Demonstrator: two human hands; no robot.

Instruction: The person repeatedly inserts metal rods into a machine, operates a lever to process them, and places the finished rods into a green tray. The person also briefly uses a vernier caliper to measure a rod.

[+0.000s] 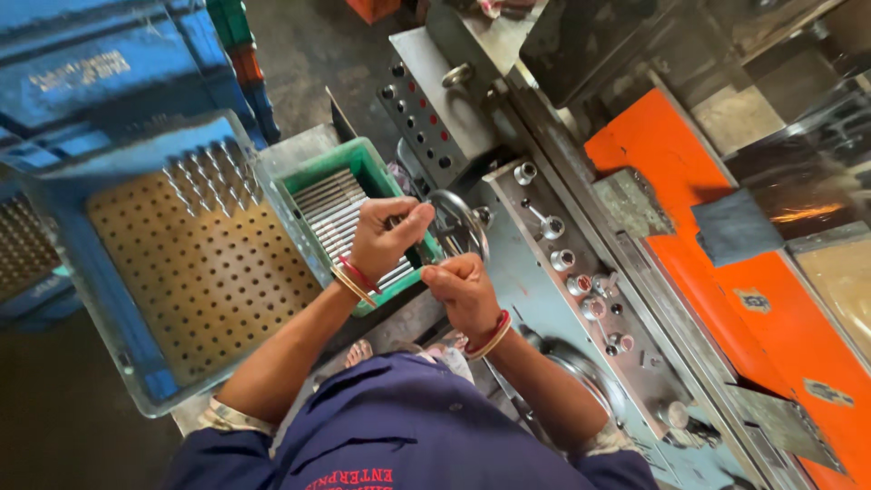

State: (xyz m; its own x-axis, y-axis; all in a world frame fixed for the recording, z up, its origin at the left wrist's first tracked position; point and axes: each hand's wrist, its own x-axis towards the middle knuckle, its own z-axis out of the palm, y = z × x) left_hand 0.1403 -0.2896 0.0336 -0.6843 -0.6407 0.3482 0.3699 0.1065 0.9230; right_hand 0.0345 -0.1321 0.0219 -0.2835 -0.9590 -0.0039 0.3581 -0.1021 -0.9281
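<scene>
- While you look down from the head cam, your left hand [386, 238] and right hand [461, 289] meet just above the near corner of the green tray [363, 156], close to each other.
- L hand: fingers curled tight, thumb + forefinger pinched on a thin dark rod [415, 252]; the rod runs down from the pinch twd your R hand.
- R hand: closed in a loose fist right under/beside the rod's lower end; can't tell whether it actually grips the rod or only touches it.
- So the rod sits betw. the two hands, top end in the L pinch, lower end at the R knuckles.
- Green tray holds a stack of silver pins [334, 210] lying flat in rows, directly under your L hand.
- Left of the tray: perforated board [195, 272] in a blue-rimmed bin, w/ a cluster of pins standing upright in its far corner holes.
- Just behind the hands: round metal handwheel [461, 218] on the grey machine panel [544, 272] w/ knobs + buttons.
- Far right: orange machine surface [726, 272].
- Bangles on both wrists; blue sleeves at btm of view.
</scene>
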